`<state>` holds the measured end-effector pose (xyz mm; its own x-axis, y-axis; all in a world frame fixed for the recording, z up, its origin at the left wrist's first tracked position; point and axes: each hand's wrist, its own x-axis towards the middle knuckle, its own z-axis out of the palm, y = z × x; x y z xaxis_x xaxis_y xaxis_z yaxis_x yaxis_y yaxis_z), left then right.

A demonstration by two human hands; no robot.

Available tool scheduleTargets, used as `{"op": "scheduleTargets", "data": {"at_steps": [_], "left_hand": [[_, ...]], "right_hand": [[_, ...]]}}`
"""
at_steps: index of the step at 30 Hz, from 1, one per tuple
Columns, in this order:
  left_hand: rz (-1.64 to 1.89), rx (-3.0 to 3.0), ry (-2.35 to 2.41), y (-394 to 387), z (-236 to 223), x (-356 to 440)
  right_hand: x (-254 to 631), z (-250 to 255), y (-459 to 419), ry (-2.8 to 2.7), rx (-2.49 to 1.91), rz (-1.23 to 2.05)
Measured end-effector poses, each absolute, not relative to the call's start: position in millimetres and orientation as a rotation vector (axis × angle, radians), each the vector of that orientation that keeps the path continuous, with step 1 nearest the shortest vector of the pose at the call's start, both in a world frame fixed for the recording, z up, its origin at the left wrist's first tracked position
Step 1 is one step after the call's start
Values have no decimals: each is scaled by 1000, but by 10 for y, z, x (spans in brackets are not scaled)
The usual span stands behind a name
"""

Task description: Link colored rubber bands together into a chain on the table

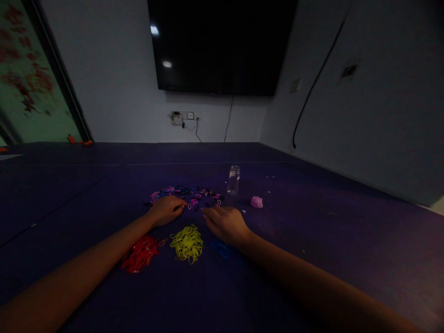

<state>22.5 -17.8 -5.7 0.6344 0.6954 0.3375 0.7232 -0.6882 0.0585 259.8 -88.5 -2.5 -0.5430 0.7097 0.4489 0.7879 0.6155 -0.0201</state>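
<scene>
My left hand [167, 211] rests at the left part of a spread of mixed pink, black and blue rubber bands [193, 202], its fingers bent together. What its fingertips hold, if anything, is too small to make out. Opposite it, my right hand [226, 224] lies low with curled fingers at the near right side of the same spread; its grip is likewise unclear. Closer to me are a pile of red rubber bands [140, 253] beside the left forearm, a yellow pile [188, 243] between the arms, and a blue pile [221, 248] partly under the right wrist.
A clear bottle [233, 181] without a lid stands beyond my right hand. To its right lies a crumpled-looking pink lump [257, 201]. Small white scraps dot the dark purple surface [312, 240]. A large screen [222, 46] hangs on the wall behind, above sockets and cables.
</scene>
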Motion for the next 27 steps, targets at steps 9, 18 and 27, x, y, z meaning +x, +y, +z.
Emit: {"op": "scheduleTargets", "data": {"at_steps": [9,18,27], "left_hand": [[-537,-2757,-1208,-203,-67,213],[-501,-2742,-1237,-192,-61,230],[-492,-2765,-1268,-178,-71,220]], "right_hand": [[2592,25,-747,-1809,-1270,697],[2489,30,-925,-2277,-1085,303],[2453,-13,-943,-2491,-1132,241]]}}
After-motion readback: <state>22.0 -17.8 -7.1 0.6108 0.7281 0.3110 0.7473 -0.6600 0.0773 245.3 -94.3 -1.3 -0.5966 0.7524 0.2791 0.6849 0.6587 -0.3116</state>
